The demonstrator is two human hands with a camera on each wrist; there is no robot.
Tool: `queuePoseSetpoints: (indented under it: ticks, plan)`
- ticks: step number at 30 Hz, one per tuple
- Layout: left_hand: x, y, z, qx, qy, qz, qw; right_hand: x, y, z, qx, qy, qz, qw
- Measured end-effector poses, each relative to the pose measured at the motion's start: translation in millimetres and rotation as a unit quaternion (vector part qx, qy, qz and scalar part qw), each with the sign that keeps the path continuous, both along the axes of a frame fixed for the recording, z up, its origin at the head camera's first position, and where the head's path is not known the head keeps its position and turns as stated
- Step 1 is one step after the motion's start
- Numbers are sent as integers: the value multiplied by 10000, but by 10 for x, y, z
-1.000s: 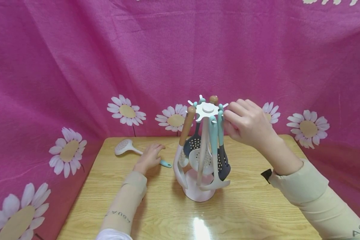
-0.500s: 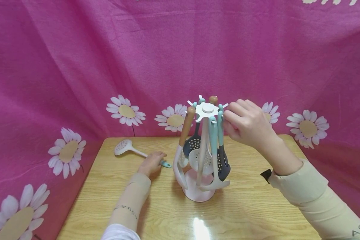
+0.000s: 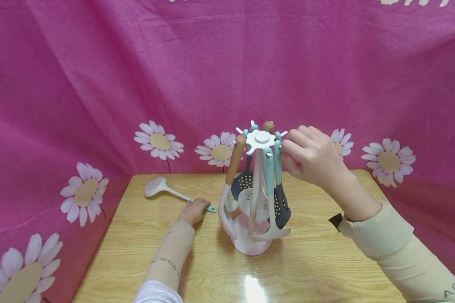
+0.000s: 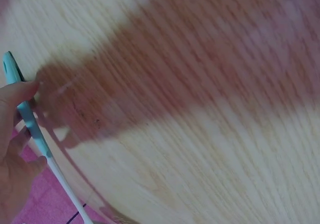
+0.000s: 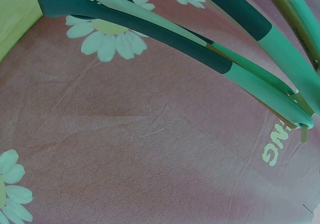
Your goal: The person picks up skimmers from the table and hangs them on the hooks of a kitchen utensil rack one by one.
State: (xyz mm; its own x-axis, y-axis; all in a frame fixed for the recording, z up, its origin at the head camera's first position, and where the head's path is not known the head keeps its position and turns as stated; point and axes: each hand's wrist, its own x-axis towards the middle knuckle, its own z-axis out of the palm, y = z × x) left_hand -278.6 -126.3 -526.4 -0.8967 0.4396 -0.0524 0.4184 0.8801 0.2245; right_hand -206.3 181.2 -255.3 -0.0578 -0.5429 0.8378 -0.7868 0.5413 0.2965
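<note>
A white skimmer (image 3: 156, 186) with a teal handle lies on the wooden table, left of the utensil rack (image 3: 257, 147). My left hand (image 3: 194, 211) grips the handle; in the left wrist view, thumb and fingers lie around its teal part (image 4: 31, 121). At the rack's top right side is my right hand (image 3: 311, 155), fingers curled at the rim, holding the rack beside a teal handle; its fingertips are hidden. Several utensils hang from the rack, among them a wooden-handled one (image 3: 236, 162), a white turner (image 3: 271, 219) and a dark slotted turner (image 3: 282, 208).
The rack's round pale base (image 3: 250, 244) stands on the table (image 3: 314, 261) near its middle. A pink cloth (image 3: 212, 75) with daisies hangs behind and at the sides. A small black piece (image 3: 335, 221) shows by the right cuff.
My left hand has slid right along the skimmer toward the end of its handle, and its fingers have closed around the teal part. The right hand and rack stay in place.
</note>
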Motion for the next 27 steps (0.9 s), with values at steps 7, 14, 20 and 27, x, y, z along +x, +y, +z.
queuePoseSetpoints:
  ticks: [7, 14, 20, 27]
  plan:
    - [10, -18, -65, -96, 214, 196, 9995, -1, 2, -9, -12, -3, -10, 10000]
    - [-2, 9, -84, -340, 300, 373, 9983, -4, -4, -13, -25, -11, -3, 10000]
    - [5, 37, -84, -571, 229, 504, 9968, -5, -5, -12, -21, -9, -2, 10000]
    - [11, 42, -99, -661, 315, 427, 9964, -2, -6, -7, -26, -19, -7, 10000]
